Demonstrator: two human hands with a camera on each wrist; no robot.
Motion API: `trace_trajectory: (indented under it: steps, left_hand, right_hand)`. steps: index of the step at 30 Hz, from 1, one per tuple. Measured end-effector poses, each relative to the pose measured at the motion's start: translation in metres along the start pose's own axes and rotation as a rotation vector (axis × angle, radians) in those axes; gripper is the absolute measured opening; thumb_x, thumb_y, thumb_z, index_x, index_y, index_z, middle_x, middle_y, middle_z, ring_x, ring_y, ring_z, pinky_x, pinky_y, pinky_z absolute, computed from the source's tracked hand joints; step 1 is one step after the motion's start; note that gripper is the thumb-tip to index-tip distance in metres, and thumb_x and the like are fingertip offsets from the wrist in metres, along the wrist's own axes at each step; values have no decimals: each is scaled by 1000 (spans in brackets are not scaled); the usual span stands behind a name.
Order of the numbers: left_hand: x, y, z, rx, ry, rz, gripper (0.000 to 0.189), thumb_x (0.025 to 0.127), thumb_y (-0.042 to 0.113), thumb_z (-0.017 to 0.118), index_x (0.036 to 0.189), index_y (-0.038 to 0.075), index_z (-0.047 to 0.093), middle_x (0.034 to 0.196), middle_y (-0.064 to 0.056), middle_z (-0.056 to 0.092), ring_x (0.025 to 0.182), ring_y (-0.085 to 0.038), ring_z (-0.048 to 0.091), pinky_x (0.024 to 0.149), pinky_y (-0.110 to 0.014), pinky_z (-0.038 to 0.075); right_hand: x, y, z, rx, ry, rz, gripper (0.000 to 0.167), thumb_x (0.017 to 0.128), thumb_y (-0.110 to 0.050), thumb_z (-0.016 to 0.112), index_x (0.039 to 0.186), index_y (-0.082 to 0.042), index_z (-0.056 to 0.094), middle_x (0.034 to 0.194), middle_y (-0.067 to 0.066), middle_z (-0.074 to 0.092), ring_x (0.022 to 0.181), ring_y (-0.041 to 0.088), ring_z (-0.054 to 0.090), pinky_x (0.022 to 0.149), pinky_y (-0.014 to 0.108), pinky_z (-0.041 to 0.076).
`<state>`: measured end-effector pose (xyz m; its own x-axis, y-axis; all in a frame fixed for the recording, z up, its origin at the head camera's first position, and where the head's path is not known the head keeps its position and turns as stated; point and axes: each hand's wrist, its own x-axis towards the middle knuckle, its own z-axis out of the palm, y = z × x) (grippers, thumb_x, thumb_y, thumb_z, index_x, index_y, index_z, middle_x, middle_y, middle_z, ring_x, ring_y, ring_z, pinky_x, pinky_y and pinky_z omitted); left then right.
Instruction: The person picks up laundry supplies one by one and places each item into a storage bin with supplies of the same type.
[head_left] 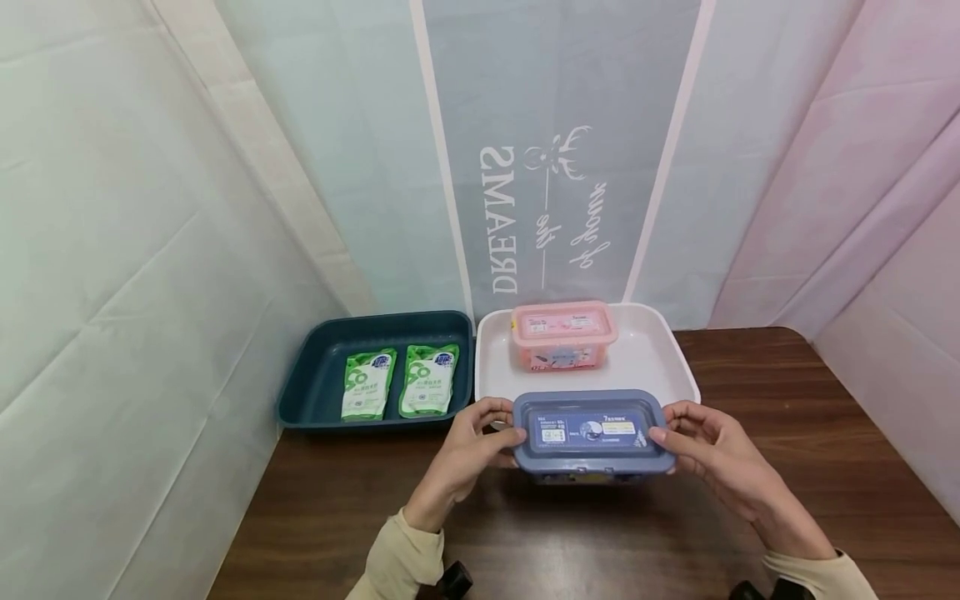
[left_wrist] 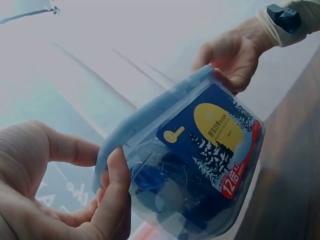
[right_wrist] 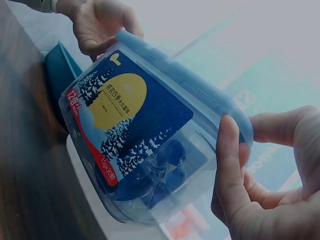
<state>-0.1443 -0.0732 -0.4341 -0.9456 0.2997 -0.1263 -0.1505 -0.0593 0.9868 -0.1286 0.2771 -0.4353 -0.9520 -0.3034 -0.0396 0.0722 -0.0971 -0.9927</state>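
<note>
A clear box of laundry pods (head_left: 588, 446) with a blue lid hangs level between my two hands, in front of the white tray (head_left: 678, 371) and overlapping its near edge in the head view. My left hand (head_left: 474, 450) pinches the lid's rim at the left end, thumb on top and fingers underneath. At the right end, my right hand (head_left: 720, 457) pinches the rim the same way. Dark blue pods (right_wrist: 172, 160) show through the wall beside a snowy-tree label (left_wrist: 215, 140). Inside the white tray, toward the back, stands a pink lidded box (head_left: 564, 337).
Left of the white tray sits a dark teal tray (head_left: 300, 392) holding two green-and-white pouches (head_left: 368, 383). Both trays stand on a brown wooden table (head_left: 817, 417), against a hanging cloth (head_left: 375, 150) with printed lettering. More cloth encloses the sides.
</note>
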Motion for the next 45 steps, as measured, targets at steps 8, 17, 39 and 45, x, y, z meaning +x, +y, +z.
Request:
trace_trajectory:
  steps: [8, 17, 39, 45]
  left_hand:
    - [4, 13, -6, -23, -1, 36, 43, 96, 5, 72, 133, -8, 57, 111, -13, 58, 79, -16, 68, 66, -29, 65]
    - [9, 23, -11, -43, 1, 51, 43, 98, 7, 71, 137, -7, 57, 116, -13, 60, 84, -15, 70, 72, -29, 65]
    - [33, 38, -17, -73, 48, 95, 47, 95, 2, 69, 140, -6, 59, 124, -15, 58, 86, -14, 68, 72, -28, 64]
    - [42, 41, -18, -58, 72, 98, 46, 96, 1, 69, 140, -4, 60, 124, -16, 59, 83, -14, 68, 70, -28, 64]
  right_hand:
    - [8, -12, 1, 25, -18, -38, 14, 106, 2, 60, 117, -5, 64, 101, 1, 67, 81, 11, 72, 64, 28, 63]
    - [17, -20, 2, 48, 1, -60, 15, 106, 3, 60, 117, -4, 65, 101, 2, 68, 82, 12, 73, 68, 30, 65]
    - [46, -39, 7, 77, 70, -77, 12, 104, 0, 65, 115, -6, 68, 101, 2, 69, 85, 12, 71, 73, 26, 64]
    - [56, -40, 7, 72, 91, -70, 13, 104, -3, 68, 116, -4, 66, 100, 2, 70, 83, 12, 71, 72, 26, 64]
